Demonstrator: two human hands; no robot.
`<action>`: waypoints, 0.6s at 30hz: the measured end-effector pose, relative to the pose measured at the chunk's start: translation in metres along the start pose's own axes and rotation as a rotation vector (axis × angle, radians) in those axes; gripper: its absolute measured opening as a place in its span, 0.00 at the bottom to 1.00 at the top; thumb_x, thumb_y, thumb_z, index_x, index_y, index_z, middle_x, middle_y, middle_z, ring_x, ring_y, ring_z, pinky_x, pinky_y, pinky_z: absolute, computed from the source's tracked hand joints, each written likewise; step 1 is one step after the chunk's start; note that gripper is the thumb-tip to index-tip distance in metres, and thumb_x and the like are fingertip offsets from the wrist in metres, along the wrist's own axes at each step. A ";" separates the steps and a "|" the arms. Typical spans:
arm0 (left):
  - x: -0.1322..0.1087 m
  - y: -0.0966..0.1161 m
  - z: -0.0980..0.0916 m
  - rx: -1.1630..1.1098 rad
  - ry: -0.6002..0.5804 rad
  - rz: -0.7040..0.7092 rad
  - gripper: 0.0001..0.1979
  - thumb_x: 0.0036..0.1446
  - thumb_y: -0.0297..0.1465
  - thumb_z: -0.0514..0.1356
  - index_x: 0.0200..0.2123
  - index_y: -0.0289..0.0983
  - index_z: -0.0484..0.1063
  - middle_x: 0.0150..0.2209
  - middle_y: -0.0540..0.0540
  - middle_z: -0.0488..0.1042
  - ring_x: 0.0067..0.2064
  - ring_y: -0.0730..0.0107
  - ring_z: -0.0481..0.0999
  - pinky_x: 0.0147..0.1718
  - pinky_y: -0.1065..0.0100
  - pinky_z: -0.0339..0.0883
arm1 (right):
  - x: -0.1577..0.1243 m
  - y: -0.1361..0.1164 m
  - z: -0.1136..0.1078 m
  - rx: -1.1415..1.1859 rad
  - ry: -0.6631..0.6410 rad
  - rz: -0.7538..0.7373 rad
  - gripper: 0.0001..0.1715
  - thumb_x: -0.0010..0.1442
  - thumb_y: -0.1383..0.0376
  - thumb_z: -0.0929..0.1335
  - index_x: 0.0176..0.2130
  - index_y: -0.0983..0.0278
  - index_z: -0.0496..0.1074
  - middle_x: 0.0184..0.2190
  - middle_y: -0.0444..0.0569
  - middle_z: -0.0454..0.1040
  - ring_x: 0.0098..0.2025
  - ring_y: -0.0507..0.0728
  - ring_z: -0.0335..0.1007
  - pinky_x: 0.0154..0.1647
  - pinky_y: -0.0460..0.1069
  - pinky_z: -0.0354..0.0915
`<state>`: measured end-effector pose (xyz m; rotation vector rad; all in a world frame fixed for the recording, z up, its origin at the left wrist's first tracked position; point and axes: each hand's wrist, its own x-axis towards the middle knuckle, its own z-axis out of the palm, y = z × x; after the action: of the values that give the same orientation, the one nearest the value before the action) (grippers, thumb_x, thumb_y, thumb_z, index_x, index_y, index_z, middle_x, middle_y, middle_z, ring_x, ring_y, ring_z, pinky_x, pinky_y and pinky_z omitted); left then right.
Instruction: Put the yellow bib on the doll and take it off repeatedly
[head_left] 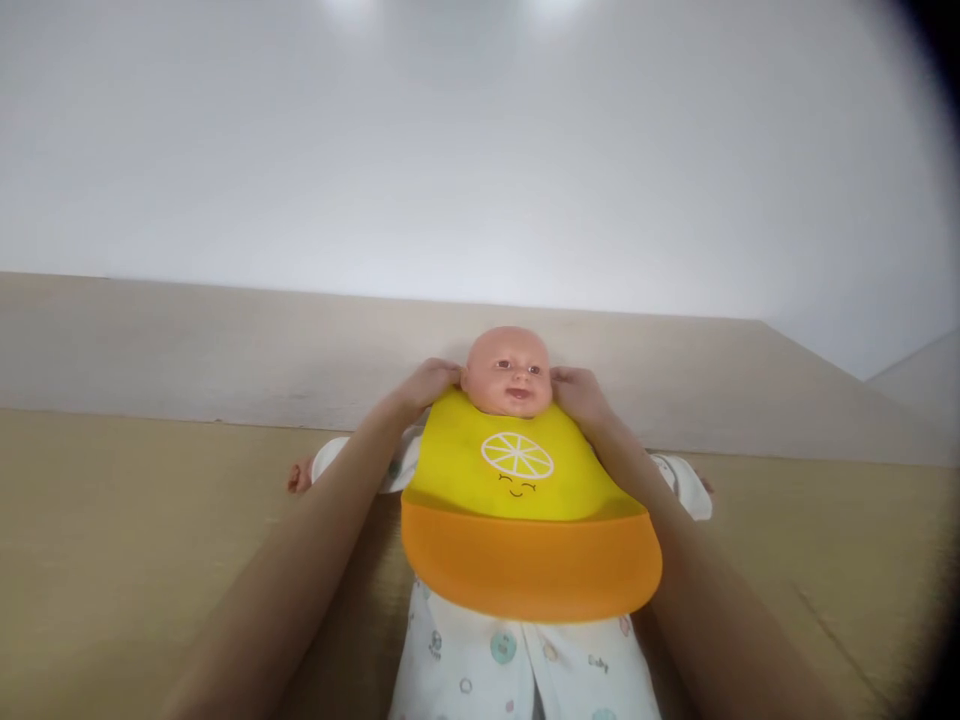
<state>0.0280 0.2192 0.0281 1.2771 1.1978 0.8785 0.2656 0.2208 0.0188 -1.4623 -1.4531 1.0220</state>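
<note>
A baby doll (pixel 510 355) lies face up in white printed clothes (pixel 465 665), its arms spread to both sides. Over its chest rests a yellow bib (pixel 457 450) with a white citrus slice print and an orange pocket (pixel 531 568) along the bottom. My left hand (pixel 435 382) is closed at the bib's upper left edge, beside the doll's head. On the other side of the head, my right hand (pixel 581 393) has its fingers bent together at the bib's upper right edge. The bib's neck ends are hidden behind the hands and head.
Beneath the doll is a tan surface (pixel 135 540). A greyish wood-look strip (pixel 187 350) runs behind it, meeting a pale wall (pixel 450 180). My forearms pass over the doll's outstretched sleeves.
</note>
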 end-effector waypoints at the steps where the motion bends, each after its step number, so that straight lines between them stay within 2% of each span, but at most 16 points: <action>1: -0.001 0.001 0.000 0.004 0.006 -0.006 0.06 0.40 0.27 0.59 0.25 0.34 0.75 0.22 0.47 0.75 0.23 0.64 0.74 0.22 0.67 0.65 | 0.001 0.001 0.000 -0.004 0.002 0.006 0.14 0.41 0.62 0.65 0.26 0.69 0.74 0.24 0.47 0.73 0.28 0.55 0.66 0.25 0.45 0.61; 8: -0.001 0.003 0.000 0.026 0.087 -0.019 0.08 0.38 0.28 0.62 0.27 0.35 0.77 0.24 0.47 0.77 0.27 0.64 0.76 0.27 0.67 0.68 | 0.001 0.006 0.001 -0.068 -0.007 -0.008 0.15 0.42 0.65 0.64 0.26 0.70 0.77 0.23 0.48 0.74 0.29 0.56 0.68 0.26 0.45 0.61; 18: -0.001 0.001 0.000 0.076 0.106 -0.023 0.06 0.38 0.28 0.61 0.25 0.35 0.76 0.21 0.47 0.76 0.23 0.67 0.74 0.24 0.69 0.67 | 0.000 0.008 0.002 -0.106 0.010 -0.046 0.13 0.42 0.66 0.64 0.26 0.69 0.76 0.24 0.50 0.75 0.29 0.56 0.70 0.26 0.45 0.61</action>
<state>0.0282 0.2182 0.0290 1.2881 1.3378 0.9008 0.2665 0.2212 0.0101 -1.4998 -1.5466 0.9206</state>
